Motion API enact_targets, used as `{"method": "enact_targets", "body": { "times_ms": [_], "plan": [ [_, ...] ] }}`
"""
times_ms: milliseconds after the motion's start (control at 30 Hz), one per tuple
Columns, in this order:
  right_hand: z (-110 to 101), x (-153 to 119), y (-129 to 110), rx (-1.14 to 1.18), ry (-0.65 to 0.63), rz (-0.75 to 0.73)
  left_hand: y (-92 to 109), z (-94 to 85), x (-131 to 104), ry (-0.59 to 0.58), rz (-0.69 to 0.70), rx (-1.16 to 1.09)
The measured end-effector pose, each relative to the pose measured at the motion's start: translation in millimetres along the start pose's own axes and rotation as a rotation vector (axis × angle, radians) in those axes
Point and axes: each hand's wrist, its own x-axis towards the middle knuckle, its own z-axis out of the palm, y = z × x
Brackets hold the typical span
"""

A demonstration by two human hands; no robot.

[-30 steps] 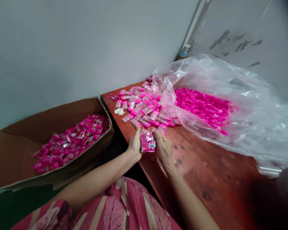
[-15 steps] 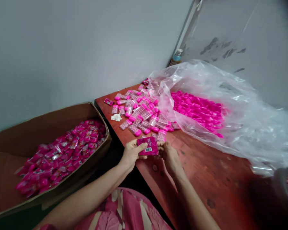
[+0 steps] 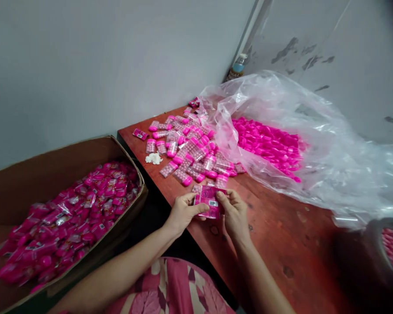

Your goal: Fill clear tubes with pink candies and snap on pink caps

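Between my two hands is a flat magenta printed packet [image 3: 211, 203] with a small white barcode label, above the front edge of the red table. My left hand [image 3: 184, 213] pinches its left side, thumb on top. On its right side, my right hand [image 3: 233, 211] grips the upper edge between thumb and fingers. Just beyond the packet lies a pile of small clear containers [image 3: 183, 157] with pink caps and pale pink balls inside. A crumpled white scrap [image 3: 153, 158] and a small magenta packet [image 3: 139, 134] lie at the pile's left.
A cardboard box [image 3: 136, 172] of wrapped magenta packets [image 3: 68, 218] stands left of the table [image 3: 281, 235]. A clear plastic bag [image 3: 330, 174] with bright pink pieces [image 3: 268, 146] spreads across the right. A bottle [image 3: 238, 66] stands behind, and a dark container [image 3: 375, 235] at right.
My right hand has moved up onto the packet's right side, its thumb now on the front. The packet appears wider and slightly farther right. The view has shifted a little.
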Motion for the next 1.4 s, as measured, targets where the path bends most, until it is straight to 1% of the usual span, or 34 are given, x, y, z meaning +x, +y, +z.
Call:
{"method": "enact_targets", "body": {
  "times_ms": [200, 367, 500, 567, 600, 633, 733, 767, 800, 833, 900, 1067, 1400],
  "plan": [
    [-9, 0, -1, 0.09, 0.202, -0.051, -2, -4.6, 2, 0.027, -0.001, 0.002],
    [-19, 1, -10, 0.055, 0.331, -0.196, -6, -5.9, 5, 0.025, 0.003, -0.006],
    [-24, 0, -14, -0.023, 0.337, -0.304, -9, -3.1, 6, 0.013, -0.04, -0.061],
    [-25, -5, -14, -0.13, 0.33, -0.404, -10, -1.0, 6, 0.006, -0.06, -0.086],
    [-25, -8, -14, -0.212, 0.308, -0.478, -10, 0.1, 6, 0.001, -0.072, -0.099],
    [-25, -11, -13, -0.299, 0.256, -0.565, -10, 1.2, 6, -0.002, -0.086, -0.113],
    [-28, -17, -12, -0.503, -0.028, -0.84, -9, 3.4, 5, -0.015, -0.122, -0.17],
    [-30, -18, -11, -0.548, -0.111, -0.908, -9, 3.7, 5, -0.022, -0.133, -0.187],
    [-33, -19, -11, -0.586, -0.162, -0.956, -8, 3.9, 4, -0.03, -0.142, -0.201],
    [-35, -19, -10, -0.619, -0.183, -0.987, -8, 3.9, 4, -0.039, -0.151, -0.213],
    [-40, -19, -10, -0.681, -0.187, -1.002, -7, 3.8, 3, -0.056, -0.166, -0.231],
    [-45, -21, -9, -0.754, -0.186, -0.978, -6, 4.2, 3, -0.067, -0.18, -0.254],
    [-42, -22, -7, -0.74, -0.292, -0.948, -2, 2.0, 0, -0.046, -0.162, -0.245]
  ]
}}
